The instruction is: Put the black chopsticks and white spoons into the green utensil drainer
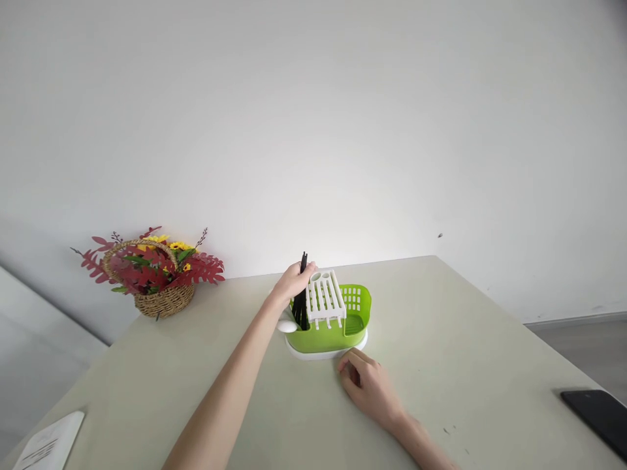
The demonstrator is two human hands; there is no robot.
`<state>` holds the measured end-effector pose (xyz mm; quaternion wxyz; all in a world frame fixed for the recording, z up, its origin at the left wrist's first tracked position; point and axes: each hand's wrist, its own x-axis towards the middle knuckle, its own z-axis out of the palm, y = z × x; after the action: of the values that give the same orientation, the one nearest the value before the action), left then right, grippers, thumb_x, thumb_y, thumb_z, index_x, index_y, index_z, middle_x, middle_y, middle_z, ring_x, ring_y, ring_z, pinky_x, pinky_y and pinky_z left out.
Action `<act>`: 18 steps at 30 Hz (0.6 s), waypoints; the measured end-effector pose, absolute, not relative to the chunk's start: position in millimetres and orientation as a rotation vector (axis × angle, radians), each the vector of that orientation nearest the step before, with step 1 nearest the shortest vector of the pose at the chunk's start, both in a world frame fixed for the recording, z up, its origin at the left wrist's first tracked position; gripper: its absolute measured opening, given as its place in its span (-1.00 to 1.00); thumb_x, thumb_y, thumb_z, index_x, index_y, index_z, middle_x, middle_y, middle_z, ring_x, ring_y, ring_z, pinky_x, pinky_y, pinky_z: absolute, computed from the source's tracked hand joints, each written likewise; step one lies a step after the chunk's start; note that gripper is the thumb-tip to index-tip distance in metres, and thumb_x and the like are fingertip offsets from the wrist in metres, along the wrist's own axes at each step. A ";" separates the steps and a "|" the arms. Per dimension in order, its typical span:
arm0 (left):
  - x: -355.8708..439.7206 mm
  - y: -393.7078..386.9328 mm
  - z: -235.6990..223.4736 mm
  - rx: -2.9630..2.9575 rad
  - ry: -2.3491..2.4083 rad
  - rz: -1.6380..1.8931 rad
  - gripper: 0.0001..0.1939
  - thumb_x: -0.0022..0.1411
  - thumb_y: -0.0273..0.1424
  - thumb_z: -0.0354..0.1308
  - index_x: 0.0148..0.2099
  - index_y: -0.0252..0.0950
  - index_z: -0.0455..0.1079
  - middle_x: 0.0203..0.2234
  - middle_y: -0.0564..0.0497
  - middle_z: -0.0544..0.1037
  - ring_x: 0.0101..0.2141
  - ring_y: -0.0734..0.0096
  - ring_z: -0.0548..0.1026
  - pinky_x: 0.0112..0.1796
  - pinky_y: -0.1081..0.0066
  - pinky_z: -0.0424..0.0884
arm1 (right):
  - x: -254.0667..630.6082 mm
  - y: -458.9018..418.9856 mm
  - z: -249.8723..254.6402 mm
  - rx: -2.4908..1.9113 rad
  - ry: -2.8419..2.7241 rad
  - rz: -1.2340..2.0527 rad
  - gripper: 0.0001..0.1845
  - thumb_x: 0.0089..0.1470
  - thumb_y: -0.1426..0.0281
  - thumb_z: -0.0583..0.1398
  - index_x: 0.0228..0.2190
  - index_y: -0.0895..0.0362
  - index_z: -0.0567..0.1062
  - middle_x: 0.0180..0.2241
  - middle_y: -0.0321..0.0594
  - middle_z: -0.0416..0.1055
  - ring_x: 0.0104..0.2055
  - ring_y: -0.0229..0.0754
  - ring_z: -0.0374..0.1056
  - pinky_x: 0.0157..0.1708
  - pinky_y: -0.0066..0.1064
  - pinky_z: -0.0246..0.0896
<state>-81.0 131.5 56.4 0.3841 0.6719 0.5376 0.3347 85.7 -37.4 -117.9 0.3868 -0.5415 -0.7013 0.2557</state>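
My left hand (292,281) is closed around a bunch of black chopsticks (300,310). Their lower ends stand inside the left part of a green utensil holder (321,339). A white slotted rack (327,300) with small hooks sits across the middle of the holder. Beneath it is a white base tray (313,356). The rounded white end of a utensil (287,326) sticks out at the holder's left side. My right hand (365,384) rests on the table just in front of the tray, fingers curled in with nothing visible in them. Whether it touches the tray I cannot tell.
A wicker basket (165,303) of red and yellow artificial flowers stands at the table's back left, near the wall. At the front left lies a flat white object (51,444) with dark lines. A black phone (595,418) lies by the table's right edge.
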 end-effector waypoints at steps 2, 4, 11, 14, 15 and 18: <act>-79.8 132.2 55.4 1.754 1.385 0.866 -0.55 0.26 0.05 0.17 -0.20 -0.25 0.54 -0.17 -0.11 0.68 -0.04 0.02 0.57 0.02 0.21 0.36 | 85.6 -37.5 -117.5 -1.370 -1.779 0.644 -0.80 0.07 0.54 0.11 -0.34 0.05 0.48 -0.38 -0.34 0.47 -0.46 -0.25 0.36 -0.42 -0.44 0.18; -78.9 131.5 54.7 1.781 1.399 0.900 -0.55 0.31 0.05 0.11 -0.24 -0.24 0.53 -0.15 -0.14 0.69 -0.04 0.02 0.58 0.04 0.18 0.36 | 85.7 -37.6 -117.0 -1.365 -1.778 0.636 -0.80 0.06 0.53 0.10 -0.35 0.05 0.48 -0.39 -0.34 0.47 -0.47 -0.25 0.36 -0.43 -0.44 0.18; -79.4 125.7 56.2 1.719 1.232 1.105 -0.51 0.41 0.11 -0.04 -0.28 -0.19 0.34 -0.09 -0.19 0.71 0.00 0.13 0.63 0.12 0.17 0.40 | 86.1 -36.6 -118.1 -1.356 -1.784 0.652 -0.81 0.08 0.52 0.09 -0.35 0.06 0.47 -0.40 -0.32 0.45 -0.47 -0.25 0.35 -0.44 -0.44 0.18; -80.8 123.3 61.3 1.642 1.070 1.246 -0.51 0.42 0.12 -0.02 -0.29 -0.20 0.25 -0.13 -0.23 0.71 -0.02 0.13 0.66 0.15 0.11 0.41 | 86.1 -36.6 -118.2 -1.356 -1.779 0.657 -0.81 0.07 0.53 0.10 -0.35 0.06 0.48 -0.40 -0.33 0.45 -0.47 -0.25 0.35 -0.43 -0.44 0.18; -81.1 122.0 64.7 1.623 1.035 1.293 -0.51 0.41 0.12 -0.01 -0.29 -0.21 0.25 -0.14 -0.24 0.71 -0.03 0.13 0.67 0.15 0.10 0.42 | 86.1 -36.6 -118.1 -1.354 -1.777 0.656 -0.81 0.07 0.53 0.10 -0.35 0.06 0.48 -0.40 -0.33 0.45 -0.47 -0.25 0.35 -0.43 -0.44 0.18; -80.6 112.6 82.1 1.615 0.957 1.436 -0.50 0.42 0.12 0.02 -0.28 -0.23 0.26 -0.19 -0.22 0.71 -0.10 0.14 0.69 0.14 0.08 0.46 | 86.3 -37.1 -117.8 -1.349 -1.773 0.657 -0.82 0.08 0.53 0.10 -0.35 0.06 0.48 -0.41 -0.33 0.44 -0.47 -0.25 0.34 -0.43 -0.44 0.18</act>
<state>-80.6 112.6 82.1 0.3791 0.6323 0.3748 0.5621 86.3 -37.1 -117.8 0.3979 -0.5327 -0.7004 0.2596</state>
